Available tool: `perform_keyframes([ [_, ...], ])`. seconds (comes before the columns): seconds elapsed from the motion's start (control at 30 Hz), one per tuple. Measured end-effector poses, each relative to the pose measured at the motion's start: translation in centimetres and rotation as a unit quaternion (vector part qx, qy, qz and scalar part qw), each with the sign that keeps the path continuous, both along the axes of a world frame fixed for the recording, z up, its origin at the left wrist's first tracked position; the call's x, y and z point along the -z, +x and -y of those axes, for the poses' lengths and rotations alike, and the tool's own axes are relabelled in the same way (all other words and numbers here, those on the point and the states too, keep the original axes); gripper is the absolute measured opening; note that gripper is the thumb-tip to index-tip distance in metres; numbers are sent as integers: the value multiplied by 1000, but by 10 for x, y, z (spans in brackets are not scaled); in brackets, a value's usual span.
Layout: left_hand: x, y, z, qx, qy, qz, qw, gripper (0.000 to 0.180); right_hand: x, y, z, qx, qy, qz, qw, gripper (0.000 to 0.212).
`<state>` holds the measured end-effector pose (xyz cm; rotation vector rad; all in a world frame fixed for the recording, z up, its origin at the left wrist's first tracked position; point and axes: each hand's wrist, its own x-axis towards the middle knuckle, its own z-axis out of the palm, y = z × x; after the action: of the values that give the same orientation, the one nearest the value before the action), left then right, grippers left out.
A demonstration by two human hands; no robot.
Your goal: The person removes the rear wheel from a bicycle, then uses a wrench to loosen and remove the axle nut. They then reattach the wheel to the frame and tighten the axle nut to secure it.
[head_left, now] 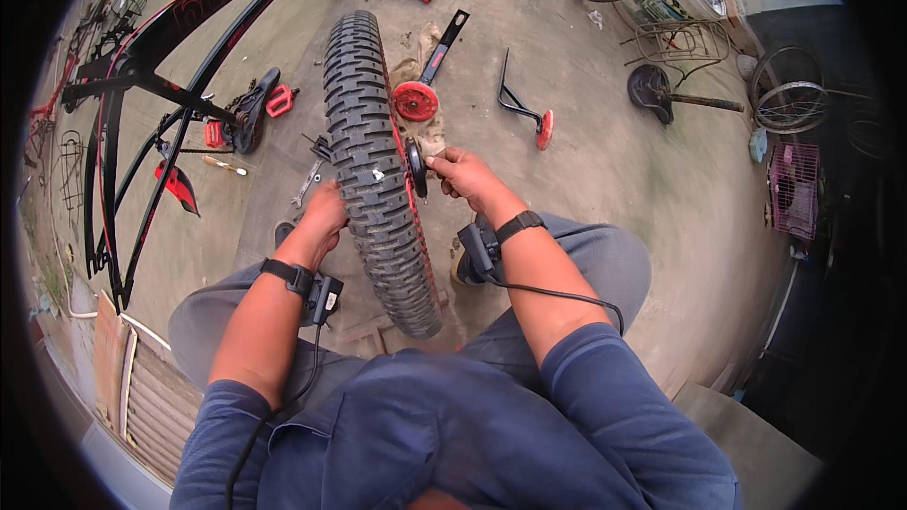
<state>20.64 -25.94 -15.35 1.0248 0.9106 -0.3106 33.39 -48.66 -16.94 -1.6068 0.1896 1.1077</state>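
A bicycle wheel with a black knobbly tyre (371, 146) and a red rim stands upright between my knees. At its hub, on the right side, is a dark round disc (417, 168). My right hand (466, 178) pinches this disc at its outer face, thumb and forefinger together and the other fingers curled. On the wheel's opposite side, my left hand (327, 212) is close to the tyre at hub level. Its fingertips are hidden, so its hold cannot be seen. Just beyond the disc lies a small red wheel (416, 102) on a black arm.
At the left, a black bicycle frame (142, 57) stands without a wheel in its near end. Wrenches (308, 183) lie beside the tyre. Another small red wheel (545, 129) on a bent bracket lies right, with a saddle (652, 93) farther off. A pink wire basket (794, 189) stands far right.
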Motion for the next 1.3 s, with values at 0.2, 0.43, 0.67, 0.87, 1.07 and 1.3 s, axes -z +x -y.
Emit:
perform_keyframes([
  [0.2,37,-8,-6,73,30,26,997,29,-5,2,1,-13,28,-11,999,25],
  [0.43,32,-2,-5,80,36,10,996,34,-2,1,-1,41,38,-47,997,23],
  [0.67,9,1,-2,99,80,-21,992,36,20,0,1,34,24,-28,999,23],
  [0.87,4,1,-1,91,92,-36,991,39,26,0,6,33,79,-27,996,23],
  [1.07,9,3,-4,103,76,-31,991,37,25,-1,5,49,43,-63,996,23],
  [1.3,9,5,-4,95,59,-39,993,33,24,0,9,45,60,-61,995,21],
])
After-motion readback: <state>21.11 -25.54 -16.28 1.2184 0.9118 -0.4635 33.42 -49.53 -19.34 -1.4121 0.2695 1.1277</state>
